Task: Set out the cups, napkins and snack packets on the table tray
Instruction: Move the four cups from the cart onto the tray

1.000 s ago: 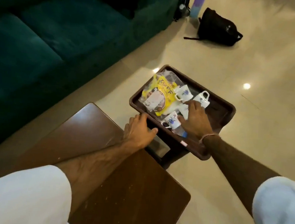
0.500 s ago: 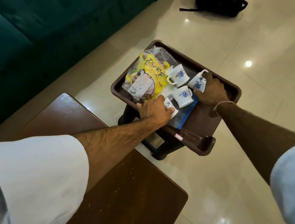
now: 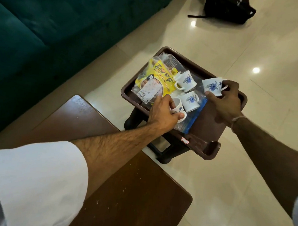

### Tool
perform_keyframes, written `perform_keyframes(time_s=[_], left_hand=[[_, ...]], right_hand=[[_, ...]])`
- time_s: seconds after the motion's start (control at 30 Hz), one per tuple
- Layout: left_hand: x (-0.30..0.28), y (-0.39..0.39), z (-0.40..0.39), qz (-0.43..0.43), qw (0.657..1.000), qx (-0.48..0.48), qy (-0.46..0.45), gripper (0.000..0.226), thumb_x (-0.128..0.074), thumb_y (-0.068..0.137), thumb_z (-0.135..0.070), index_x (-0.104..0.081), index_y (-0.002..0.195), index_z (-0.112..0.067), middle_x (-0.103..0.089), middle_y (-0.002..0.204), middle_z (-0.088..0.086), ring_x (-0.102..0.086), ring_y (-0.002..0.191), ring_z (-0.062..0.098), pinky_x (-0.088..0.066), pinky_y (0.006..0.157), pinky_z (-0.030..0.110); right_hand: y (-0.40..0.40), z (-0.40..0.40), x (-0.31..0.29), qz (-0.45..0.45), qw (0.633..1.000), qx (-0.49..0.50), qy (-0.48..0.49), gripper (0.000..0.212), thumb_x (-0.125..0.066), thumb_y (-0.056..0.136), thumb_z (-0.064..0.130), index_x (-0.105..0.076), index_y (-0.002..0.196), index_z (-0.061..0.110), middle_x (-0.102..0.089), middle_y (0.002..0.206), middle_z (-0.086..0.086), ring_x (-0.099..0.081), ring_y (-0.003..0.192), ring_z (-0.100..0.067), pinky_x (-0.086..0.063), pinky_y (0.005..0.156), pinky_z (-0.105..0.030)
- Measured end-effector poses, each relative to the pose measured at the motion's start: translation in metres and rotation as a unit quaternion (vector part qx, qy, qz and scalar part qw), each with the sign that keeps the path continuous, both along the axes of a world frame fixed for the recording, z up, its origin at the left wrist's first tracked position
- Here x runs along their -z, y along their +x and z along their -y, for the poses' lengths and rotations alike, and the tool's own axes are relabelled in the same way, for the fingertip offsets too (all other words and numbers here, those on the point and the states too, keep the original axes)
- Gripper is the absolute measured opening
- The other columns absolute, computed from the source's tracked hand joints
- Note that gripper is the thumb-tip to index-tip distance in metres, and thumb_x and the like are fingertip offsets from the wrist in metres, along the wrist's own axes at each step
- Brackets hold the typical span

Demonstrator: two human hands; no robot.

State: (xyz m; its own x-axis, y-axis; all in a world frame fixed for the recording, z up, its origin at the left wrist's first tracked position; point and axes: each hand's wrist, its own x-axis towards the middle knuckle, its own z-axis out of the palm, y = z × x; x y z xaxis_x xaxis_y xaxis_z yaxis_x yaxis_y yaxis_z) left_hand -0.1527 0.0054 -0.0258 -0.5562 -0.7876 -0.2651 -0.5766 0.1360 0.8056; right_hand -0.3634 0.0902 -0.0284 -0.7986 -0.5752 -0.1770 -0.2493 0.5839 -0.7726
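A dark brown plastic tray table (image 3: 211, 149) stands on the floor ahead of me. On it lie a yellow snack packet (image 3: 158, 77) inside a clear bag, several white cups with blue flowers and a blue-edged clear pouch (image 3: 193, 120). My left hand (image 3: 162, 112) grips the nearest cup (image 3: 178, 107) at the tray's front. My right hand (image 3: 225, 101) holds another cup (image 3: 212, 86), lifted at the tray's right side. Two cups stand between them, one (image 3: 187, 80) at the back and one (image 3: 190, 100) in the middle. I see no napkins.
A dark wooden table (image 3: 130, 192) lies right under my arms. A green sofa (image 3: 44, 22) fills the left. A black backpack (image 3: 227, 7) sits on the glossy tiled floor (image 3: 247, 175) at the back.
My left hand left the wooden table's edge and closed on the nearest cup. My right hand moved from the tray's middle to the far right cup and raised it.
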Motion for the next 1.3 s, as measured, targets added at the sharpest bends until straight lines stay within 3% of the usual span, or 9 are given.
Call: perform_keyframes(time_s=[0.17,0.3,0.47,0.6,0.73,0.83,1.03,1.2,1.3], left_hand=[[-0.031,0.044,0.007,-0.047,0.998,-0.04,0.003,0.063,-0.089,0.067,-0.026,-0.043,0.11,-0.027,-0.05,0.12,-0.001,-0.052,0.107,0.017,-0.047,0.082,0.028],[-0.054,0.099,0.014,-0.051,0.996,-0.079,0.0,0.081,-0.092,0.059,-0.026,-0.046,0.126,-0.028,-0.051,0.129,-0.002,-0.049,0.112,0.012,-0.046,0.087,0.027],[-0.076,0.185,0.015,-0.028,0.988,-0.149,-0.025,0.067,-0.09,0.061,-0.025,-0.055,0.118,-0.026,-0.049,0.119,-0.006,-0.045,0.104,0.008,-0.038,0.079,0.016],[-0.091,0.263,0.003,-0.012,0.979,-0.199,-0.045,0.069,-0.091,0.059,-0.021,-0.055,0.118,-0.027,-0.051,0.12,-0.003,-0.046,0.109,0.014,-0.041,0.083,0.024],[-0.098,0.345,-0.021,0.003,0.969,-0.243,-0.044,0.073,-0.091,0.062,-0.023,-0.052,0.123,-0.032,-0.055,0.123,-0.004,-0.049,0.114,0.019,-0.051,0.087,0.035],[-0.098,0.406,-0.048,0.02,0.959,-0.278,-0.046,0.073,-0.09,0.063,-0.019,-0.053,0.126,-0.031,-0.058,0.123,-0.002,-0.051,0.113,0.022,-0.051,0.091,0.042],[-0.083,0.498,-0.117,0.039,0.925,-0.379,-0.009,0.074,-0.087,0.065,-0.019,-0.051,0.128,-0.035,-0.059,0.124,-0.007,-0.049,0.109,0.015,-0.046,0.093,0.041],[-0.062,0.558,-0.176,0.054,0.919,-0.391,-0.023,0.067,-0.087,0.061,-0.018,-0.059,0.121,-0.023,-0.062,0.12,-0.002,-0.053,0.11,0.022,-0.047,0.091,0.044],[-0.045,0.582,-0.21,0.051,0.907,-0.417,-0.026,0.06,-0.086,0.068,-0.03,-0.061,0.122,-0.022,-0.058,0.122,0.001,-0.054,0.111,0.018,-0.048,0.092,0.034]], right_hand=[[0.039,0.013,-0.035,0.113,0.987,-0.005,-0.114,0.077,-0.084,0.074,0.022,-0.027,0.126,0.024,-0.068,0.109,-0.003,-0.073,0.085,-0.002,-0.057,0.066,-0.018],[0.091,0.039,-0.064,0.159,0.976,-0.079,-0.124,0.073,-0.081,0.077,0.009,-0.041,0.138,0.01,-0.064,0.124,-0.014,-0.068,0.102,-0.022,-0.058,0.08,-0.034],[0.173,0.067,-0.092,0.225,0.955,-0.15,-0.121,0.06,-0.08,0.076,0.006,-0.053,0.129,0.005,-0.063,0.126,-0.017,-0.063,0.115,-0.026,-0.053,0.095,-0.039],[0.247,0.079,-0.104,0.244,0.938,-0.221,-0.107,0.056,-0.082,0.073,0.003,-0.055,0.123,0.002,-0.066,0.124,-0.015,-0.066,0.11,-0.017,-0.055,0.087,-0.023],[0.329,0.08,-0.108,0.304,0.909,-0.271,-0.09,0.076,-0.084,0.066,0.001,-0.046,0.132,0.006,-0.062,0.131,-0.01,-0.059,0.123,-0.028,-0.049,0.104,-0.047],[0.396,0.07,-0.111,0.338,0.88,-0.323,-0.084,0.089,-0.086,0.059,0.004,-0.043,0.134,0.026,-0.061,0.125,-0.001,-0.062,0.117,-0.021,-0.055,0.095,-0.038],[0.504,0.036,-0.101,0.314,0.849,-0.424,-0.013,0.08,-0.094,0.05,0.025,-0.052,0.117,0.04,-0.066,0.11,0.017,-0.065,0.105,-0.004,-0.055,0.081,-0.018],[0.584,0.011,-0.074,0.286,0.82,-0.493,0.052,0.073,-0.093,0.056,0.008,-0.049,0.11,0.031,-0.065,0.112,-0.001,-0.063,0.108,-0.018,-0.054,0.087,-0.026],[0.622,-0.006,-0.059,0.279,0.788,-0.545,0.067,0.081,-0.093,0.055,0.006,-0.054,0.119,0.035,-0.064,0.117,-0.001,-0.061,0.111,-0.023,-0.054,0.096,-0.037]])
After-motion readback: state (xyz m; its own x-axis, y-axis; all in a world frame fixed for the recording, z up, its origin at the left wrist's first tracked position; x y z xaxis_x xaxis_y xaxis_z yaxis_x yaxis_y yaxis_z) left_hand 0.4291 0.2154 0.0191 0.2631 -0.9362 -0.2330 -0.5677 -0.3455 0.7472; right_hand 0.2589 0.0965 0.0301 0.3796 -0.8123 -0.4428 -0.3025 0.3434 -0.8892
